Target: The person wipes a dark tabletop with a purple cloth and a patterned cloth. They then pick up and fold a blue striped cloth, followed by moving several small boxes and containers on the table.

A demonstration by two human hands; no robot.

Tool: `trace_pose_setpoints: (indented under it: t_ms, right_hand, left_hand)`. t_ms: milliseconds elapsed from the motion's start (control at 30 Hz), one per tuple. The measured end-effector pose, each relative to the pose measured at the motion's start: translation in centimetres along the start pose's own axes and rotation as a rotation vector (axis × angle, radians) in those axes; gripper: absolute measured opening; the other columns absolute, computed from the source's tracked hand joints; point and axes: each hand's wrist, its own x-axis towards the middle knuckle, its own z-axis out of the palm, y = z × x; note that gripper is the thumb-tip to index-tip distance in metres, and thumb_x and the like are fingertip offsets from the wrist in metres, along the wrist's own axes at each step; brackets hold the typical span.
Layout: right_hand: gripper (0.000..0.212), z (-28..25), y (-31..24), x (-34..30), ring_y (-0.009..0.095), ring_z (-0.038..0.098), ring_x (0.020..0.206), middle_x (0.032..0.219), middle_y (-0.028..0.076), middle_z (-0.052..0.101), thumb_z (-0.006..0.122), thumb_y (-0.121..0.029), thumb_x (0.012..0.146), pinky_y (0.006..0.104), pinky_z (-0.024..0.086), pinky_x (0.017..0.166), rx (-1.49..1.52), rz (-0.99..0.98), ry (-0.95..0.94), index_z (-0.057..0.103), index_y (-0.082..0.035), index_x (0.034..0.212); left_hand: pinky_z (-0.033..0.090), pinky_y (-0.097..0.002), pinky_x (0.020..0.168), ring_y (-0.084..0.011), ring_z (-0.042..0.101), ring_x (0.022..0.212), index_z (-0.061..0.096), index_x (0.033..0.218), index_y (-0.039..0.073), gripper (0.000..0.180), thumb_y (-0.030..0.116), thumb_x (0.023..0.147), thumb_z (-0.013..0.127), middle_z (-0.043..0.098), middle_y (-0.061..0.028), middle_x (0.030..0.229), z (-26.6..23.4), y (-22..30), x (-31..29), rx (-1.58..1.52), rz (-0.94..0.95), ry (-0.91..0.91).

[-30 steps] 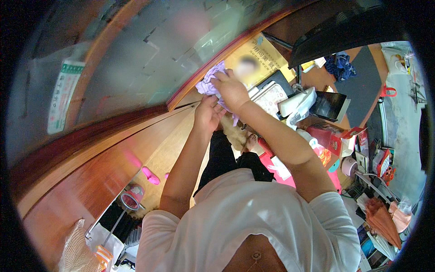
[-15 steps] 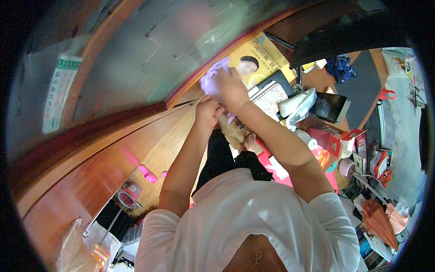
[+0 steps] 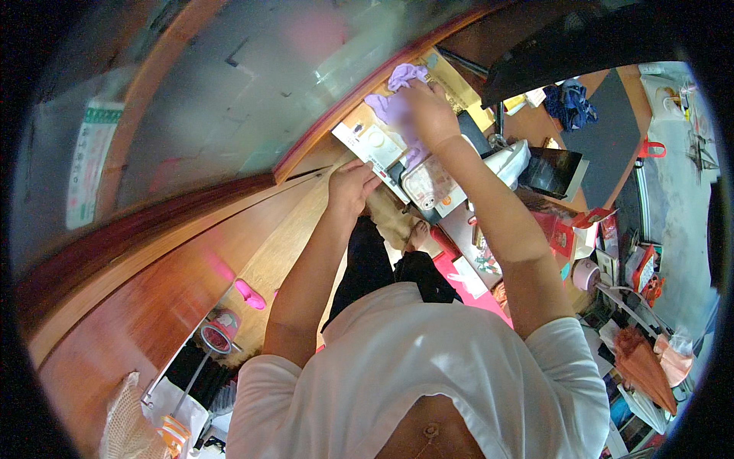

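My right hand (image 3: 433,116) is closed on a crumpled light purple cloth (image 3: 396,109), over the cluttered surface beside the glass-fronted cabinet. Part of the cloth hangs down past the fingers. Lower and to the left, my left hand (image 3: 350,188) has its fingers at the front edge of a flat white box (image 3: 375,143), apparently gripping it; the fingertips are partly hidden. Beside the box lies a pale patterned case (image 3: 419,183), partly under the cloth and near my right wrist. A yellow printed sheet (image 3: 462,90) shows behind my right hand.
Dark glass cabinet panels (image 3: 252,92) slant across the upper left. To the right are a black open box (image 3: 552,173), a white plastic bag (image 3: 514,164) and a dark blue cloth (image 3: 572,105). Pink slippers (image 3: 250,294) lie on the floor; a folded orange-brown umbrella (image 3: 642,367) is at lower right.
My right hand has moved up and right with the purple cloth, which is more spread out. The white box has come into view by my left hand, and the patterned case sits lower and further left.
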Motion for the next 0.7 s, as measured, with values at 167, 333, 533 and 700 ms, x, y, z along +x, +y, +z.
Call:
trace_pose_setpoints:
  t_ms: [167,333,533,700]
  right_hand:
    - [0.054,-0.3,0.7,0.3,0.036,0.051,0.126,0.139,0.009,0.058,0.072,-0.005,0.076,0.043,0.046,0.106,0.039,-0.01,-0.009,0.064,-0.013,0.129]
    - [0.062,-0.6,0.7,0.4,0.036,0.051,0.126,0.14,0.009,0.057,0.077,-0.003,0.072,0.0423,0.046,0.106,0.035,0.012,-0.021,0.064,-0.013,0.132]
    - [0.059,-0.5,0.7,0.5,0.037,0.051,0.125,0.14,0.008,0.057,0.077,-0.007,0.074,0.0433,0.046,0.106,0.01,-0.005,0.009,0.064,-0.014,0.131]
    - [0.045,-0.1,-1.5,-0.1,0.041,0.054,0.119,0.131,0.01,0.061,0.067,-0.002,0.076,0.0455,0.049,0.102,-0.016,0.029,0.061,0.067,-0.012,0.12]
  left_hand:
    - [0.059,-0.0401,0.092,-0.0284,0.069,0.102,0.059,0.121,-0.011,0.029,-0.001,0.094,0.064,0.068,-0.0184,0.116,0.4,-0.5,0.2,0.029,0.05,0.068]
    - [0.06,-0.0387,0.089,-0.0278,0.07,0.1,0.059,0.119,-0.012,0.028,-0.002,0.093,0.064,0.068,-0.0186,0.112,1.3,-0.6,0.0,0.046,0.071,0.11]
    - [0.062,-0.0362,0.084,-0.0272,0.071,0.096,0.058,0.116,-0.013,0.027,-0.003,0.091,0.064,0.067,-0.0183,0.11,2.5,-0.4,-0.8,0.049,0.082,0.172]
    - [0.062,-0.0352,0.084,-0.026,0.071,0.092,0.059,0.116,-0.011,0.027,-0.001,0.091,0.066,0.068,-0.0169,0.107,1.0,-0.7,-0.3,0.011,0.09,0.063]
